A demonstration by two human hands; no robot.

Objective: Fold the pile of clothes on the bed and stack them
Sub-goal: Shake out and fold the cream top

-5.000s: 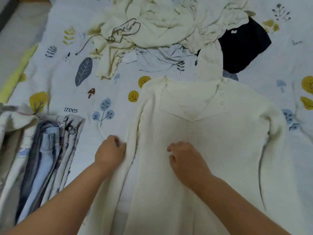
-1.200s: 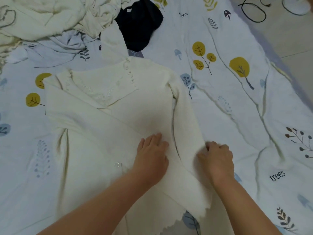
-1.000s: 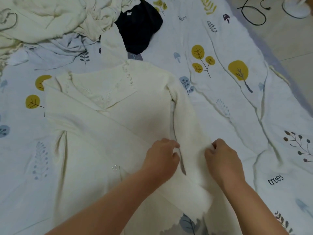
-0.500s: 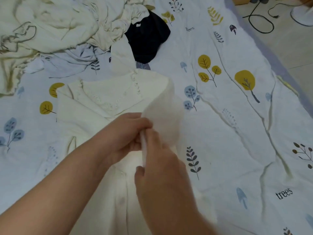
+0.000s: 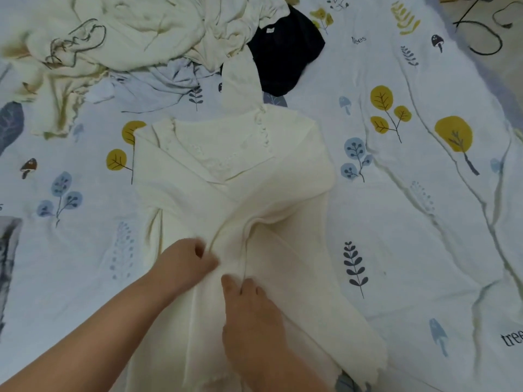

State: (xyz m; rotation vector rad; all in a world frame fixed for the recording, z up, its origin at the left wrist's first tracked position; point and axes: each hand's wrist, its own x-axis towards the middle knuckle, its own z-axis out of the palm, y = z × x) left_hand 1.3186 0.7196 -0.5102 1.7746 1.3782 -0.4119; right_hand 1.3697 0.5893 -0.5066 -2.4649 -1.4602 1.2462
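Observation:
A cream knit sweater (image 5: 235, 176) lies face up on the patterned bedsheet (image 5: 410, 236), collar away from me. Both sleeves are folded in and cross over its chest. My left hand (image 5: 185, 264) pinches the fabric where the sleeves meet, with thumb and fingers curled. My right hand (image 5: 250, 309) lies just beside it on the folded-in right sleeve, its fingertips tucked into the knit. The unfolded pile (image 5: 127, 32) of cream clothes lies at the top left, with a pale blue garment (image 5: 169, 80) and a black garment (image 5: 283, 52) next to it.
A sliver of the folded stack (image 5: 7, 250) shows at the left edge. The bed's right edge runs along the upper right, with floor and a black cable (image 5: 481, 38) beyond. Bare sheet lies to the right of the sweater.
Both hands took the right sleeve, lifted it and carried it across the chest. It now lies down over the left sleeve, and my view has swung back to the left.

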